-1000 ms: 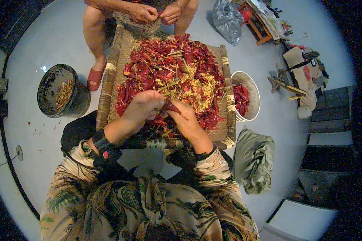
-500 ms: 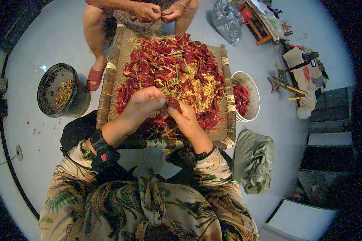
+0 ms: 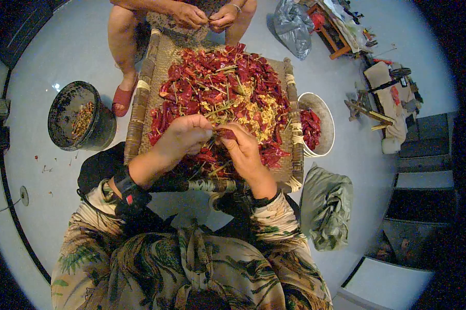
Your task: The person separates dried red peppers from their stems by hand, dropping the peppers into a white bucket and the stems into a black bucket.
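Observation:
Dried red chili peppers [image 3: 191, 77], mixed with yellow seeds [image 3: 264, 116] and stems, are heaped on a woven tray [image 3: 163, 57] with a wrapped wooden frame. Over the near part of the heap, my right hand [image 3: 243, 150] pinches a dark red chili piece [image 3: 226, 134]. My left hand [image 3: 184, 135] is closed right beside it, its fingertips at the piece's left end; whether it grips anything is too small to tell.
Across the tray another person's hands [image 3: 207, 18] are held together. A black bucket [image 3: 103, 129] stands at left, a white bucket [image 3: 326, 121] with red chilies at right. A green sack [image 3: 326, 206] and a grey plastic bag [image 3: 292, 31] lie on the floor.
My left hand's fingers have curled in and the hand has turned slightly. My right fingers have folded further round the chili piece. The other person's hands have shifted a little.

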Demonstrator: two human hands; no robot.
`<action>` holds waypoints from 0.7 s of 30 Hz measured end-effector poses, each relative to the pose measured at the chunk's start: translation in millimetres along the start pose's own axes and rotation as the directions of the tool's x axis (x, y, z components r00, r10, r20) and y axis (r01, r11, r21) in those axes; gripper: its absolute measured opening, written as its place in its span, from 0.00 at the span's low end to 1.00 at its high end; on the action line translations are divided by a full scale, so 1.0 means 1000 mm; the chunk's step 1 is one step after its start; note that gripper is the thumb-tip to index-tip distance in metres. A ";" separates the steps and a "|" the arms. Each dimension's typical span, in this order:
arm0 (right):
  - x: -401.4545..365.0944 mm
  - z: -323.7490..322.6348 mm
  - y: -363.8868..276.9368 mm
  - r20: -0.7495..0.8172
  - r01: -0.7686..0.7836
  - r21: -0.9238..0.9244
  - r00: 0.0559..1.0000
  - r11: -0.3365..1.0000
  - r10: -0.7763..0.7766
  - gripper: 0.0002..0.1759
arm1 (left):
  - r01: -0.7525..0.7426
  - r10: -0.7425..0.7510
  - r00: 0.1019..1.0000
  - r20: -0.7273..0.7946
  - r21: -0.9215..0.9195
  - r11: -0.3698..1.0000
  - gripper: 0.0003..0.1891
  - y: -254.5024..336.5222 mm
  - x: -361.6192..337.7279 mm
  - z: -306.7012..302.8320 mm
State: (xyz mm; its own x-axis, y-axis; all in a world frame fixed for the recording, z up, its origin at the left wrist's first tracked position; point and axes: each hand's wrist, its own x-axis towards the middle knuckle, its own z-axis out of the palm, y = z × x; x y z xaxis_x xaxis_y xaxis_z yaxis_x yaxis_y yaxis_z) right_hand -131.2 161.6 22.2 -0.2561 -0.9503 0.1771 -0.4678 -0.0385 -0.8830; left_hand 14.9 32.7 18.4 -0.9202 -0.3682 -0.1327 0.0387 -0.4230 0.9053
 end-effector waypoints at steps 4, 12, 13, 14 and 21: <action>-0.001 -0.006 0.015 -0.117 0.075 -0.186 0.988 0.980 -0.098 0.15 | -0.034 0.068 0.994 0.082 -0.361 0.932 0.07 0.029 -0.006 -0.007; 0.006 -0.012 -0.004 -0.171 0.205 -0.172 0.957 0.964 -0.234 0.21 | -0.127 0.126 0.992 -0.019 -0.090 0.988 0.07 0.025 -0.002 -0.005; 0.005 -0.012 -0.004 -0.173 0.220 -0.171 0.953 0.960 -0.249 0.22 | -0.141 0.140 0.990 -0.026 -0.077 0.987 0.07 0.024 -0.003 -0.002; 0.005 -0.012 -0.004 -0.175 0.236 -0.169 0.949 0.957 -0.264 0.23 | -0.135 0.134 0.991 -0.009 -0.038 0.990 0.08 0.023 -0.004 -0.001; 0.005 -0.012 0.000 -0.165 0.230 -0.172 0.952 0.958 -0.258 0.25 | -0.096 0.097 0.995 -0.001 0.137 0.986 0.09 0.017 -0.003 -0.004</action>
State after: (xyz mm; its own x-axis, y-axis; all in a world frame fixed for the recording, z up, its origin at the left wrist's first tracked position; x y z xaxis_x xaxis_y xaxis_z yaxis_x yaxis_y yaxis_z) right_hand -142.2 160.9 28.5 -0.2622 -0.8437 0.4684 -0.6528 -0.2024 -0.7300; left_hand 20.1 23.7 32.7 -0.9117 -0.4084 -0.0447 0.0733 -0.2686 0.9605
